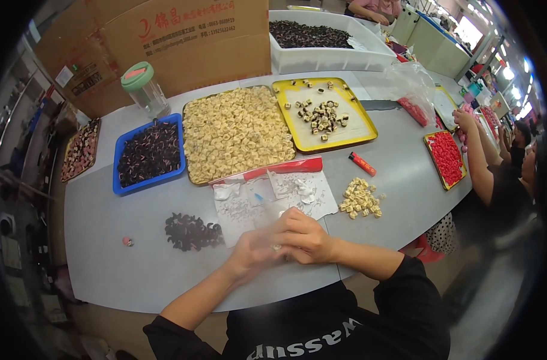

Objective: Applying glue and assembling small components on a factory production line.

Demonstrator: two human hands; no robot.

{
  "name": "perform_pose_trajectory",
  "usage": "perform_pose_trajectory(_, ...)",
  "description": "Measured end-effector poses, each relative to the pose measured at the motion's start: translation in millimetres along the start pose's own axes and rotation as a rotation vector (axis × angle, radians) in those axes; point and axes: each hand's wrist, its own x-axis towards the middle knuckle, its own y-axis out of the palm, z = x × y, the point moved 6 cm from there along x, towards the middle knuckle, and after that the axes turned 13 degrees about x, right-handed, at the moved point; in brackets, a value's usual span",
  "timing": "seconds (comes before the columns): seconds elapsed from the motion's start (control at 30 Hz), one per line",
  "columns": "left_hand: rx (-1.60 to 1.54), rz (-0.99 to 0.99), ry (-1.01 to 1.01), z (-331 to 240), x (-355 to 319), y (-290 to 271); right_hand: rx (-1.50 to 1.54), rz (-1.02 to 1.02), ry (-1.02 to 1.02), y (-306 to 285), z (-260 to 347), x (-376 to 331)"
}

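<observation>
small pale piece (276, 246) pinched between left hand (253, 251), right hand (306, 238) grip; blue tray (118, 180) holds dark pieces.

Small-parts assembly workshop. Evidence: long grey worktable (399, 180) carrying a yellow metal tray of cream square pieces (236, 133), a blue plastic tray of dark pieces (148, 153) and a white plastic tub (327, 57); large brown cardboard cartons (183, 42) behind; other workers (495, 174) seated alongside sorting red pieces.

Left hand (253, 252) and right hand (305, 237) pinched together over clear plastic bag (267, 195), dark pieces pile (190, 231) beside, grey table (123, 270)
</observation>
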Motion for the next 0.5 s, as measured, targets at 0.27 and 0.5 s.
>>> perform_pose_trajectory(0.27,0.029,0.004,0.047,0.1,1.7,4.0,0.003,-0.028,-0.027,0.3,0.4,-2.3)
perform_pose_trajectory(0.5,0.006,0.020,0.062,-5.4,-3.4,12.3,-0.003,-0.014,-0.060,3.2,8.1,-2.4)
